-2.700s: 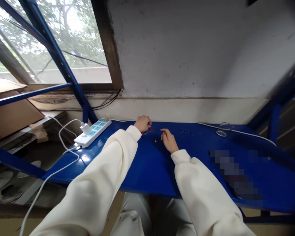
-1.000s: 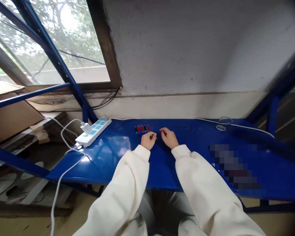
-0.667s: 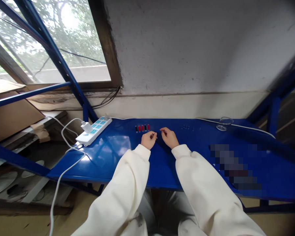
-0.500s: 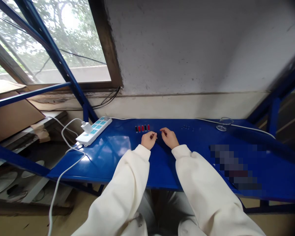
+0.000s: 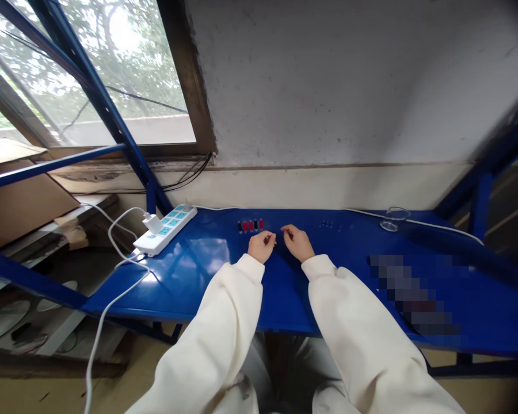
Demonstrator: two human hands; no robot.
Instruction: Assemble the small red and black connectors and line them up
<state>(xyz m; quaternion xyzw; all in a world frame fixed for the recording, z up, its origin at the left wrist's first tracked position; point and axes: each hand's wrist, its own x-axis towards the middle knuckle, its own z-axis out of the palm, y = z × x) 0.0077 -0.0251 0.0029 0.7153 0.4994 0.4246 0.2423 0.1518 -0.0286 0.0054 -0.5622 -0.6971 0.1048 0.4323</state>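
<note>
Over the middle of the blue tabletop (image 5: 281, 290), the left hand (image 5: 261, 247) had its fingers curled in toward the thumb; couldn't tell if anything tiny was pinched in there. The right hand (image 5: 298, 244) was near it with a gap between, fingers bent too, and no way to tell whether it gripped something. Just beyond the left hand was a row of five little red and black tubes (image 5: 250, 225), standing or lying, hard to say. My guess: light, stiff, kinda slick, easy to knock or roll, so thumb and fingertip round the coloured part was the way to go. Past the right hand were a few tiny clear bits (image 5: 331, 226), probably fiddly to pick up. Further right was a clear round dish (image 5: 389, 230) by a white cable (image 5: 440, 227); couldn't make out any contents.
</note>
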